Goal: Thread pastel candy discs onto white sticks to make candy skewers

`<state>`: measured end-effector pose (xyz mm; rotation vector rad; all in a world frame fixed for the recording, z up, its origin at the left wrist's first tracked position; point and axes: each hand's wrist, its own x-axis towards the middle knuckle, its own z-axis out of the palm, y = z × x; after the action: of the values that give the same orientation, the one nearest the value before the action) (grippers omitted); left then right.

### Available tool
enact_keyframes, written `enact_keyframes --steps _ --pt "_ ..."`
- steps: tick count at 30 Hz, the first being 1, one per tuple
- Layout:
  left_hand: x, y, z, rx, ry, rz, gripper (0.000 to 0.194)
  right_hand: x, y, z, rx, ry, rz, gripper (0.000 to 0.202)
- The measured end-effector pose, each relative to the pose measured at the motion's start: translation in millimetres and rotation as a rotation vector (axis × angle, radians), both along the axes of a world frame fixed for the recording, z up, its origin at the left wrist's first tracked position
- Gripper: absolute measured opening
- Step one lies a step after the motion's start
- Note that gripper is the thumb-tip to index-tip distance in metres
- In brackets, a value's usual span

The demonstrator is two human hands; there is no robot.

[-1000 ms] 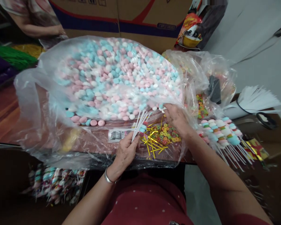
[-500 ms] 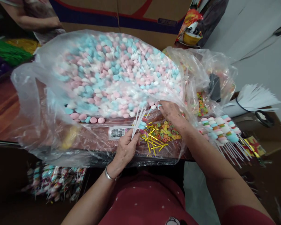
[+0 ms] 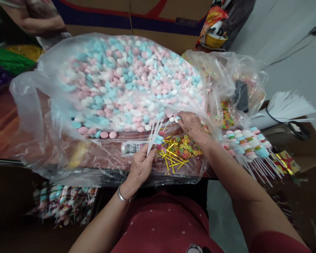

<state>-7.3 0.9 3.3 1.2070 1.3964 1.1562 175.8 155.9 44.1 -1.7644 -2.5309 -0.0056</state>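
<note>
My left hand (image 3: 141, 164) is closed round several white sticks (image 3: 152, 137), which fan upward from its fingers. Blue marshmallow pieces (image 3: 158, 140) and a bit of pink show just beside the sticks, above the thumb. At the front edge of the marshmallow heap, my right hand (image 3: 191, 123) has its fingers curled and pinched at a pale blue-and-white marshmallow (image 3: 177, 119). Its fingertips are partly hidden. Between and below the hands lie gold twist ties (image 3: 171, 154) and colourful ring-shaped candies (image 3: 187, 147) on clear plastic.
A large clear bag of pink, blue and white marshmallows (image 3: 126, 80) covers the table. Finished-looking candy skewers (image 3: 249, 142) lie at right, near a bundle of white sticks (image 3: 292, 107). More skewers (image 3: 65, 203) sit low at left. Another person's arm (image 3: 39, 24) shows behind.
The whole view has shifted slightly. My right hand stays at the marshmallows with its fingers a little more curled, and my left hand still grips the sticks.
</note>
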Motion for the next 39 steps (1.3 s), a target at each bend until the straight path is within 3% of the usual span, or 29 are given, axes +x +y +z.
enact_keyframes --steps 8,16,25,34,39 --pt "-1 0 -4.5 0.02 0.004 -0.002 0.023 -5 -4 -1.8 0.046 -0.081 0.085 0.031" --pt "-2 -1 -5.4 0.008 -0.019 0.013 0.023 -10 -52 -12.4 0.142 -0.082 0.345 0.027" --pt "0 -1 -5.1 0.009 -0.034 0.033 0.023 14 -28 -9.9 0.043 0.202 0.082 0.027" --pt "1 0 -0.1 0.002 -0.042 0.039 0.023 12 -42 -12.7 0.071 0.314 0.146 0.021" --pt "0 -1 -0.8 0.006 -0.029 0.033 0.025 0 -46 -15.4 -0.003 0.165 0.201 0.02"
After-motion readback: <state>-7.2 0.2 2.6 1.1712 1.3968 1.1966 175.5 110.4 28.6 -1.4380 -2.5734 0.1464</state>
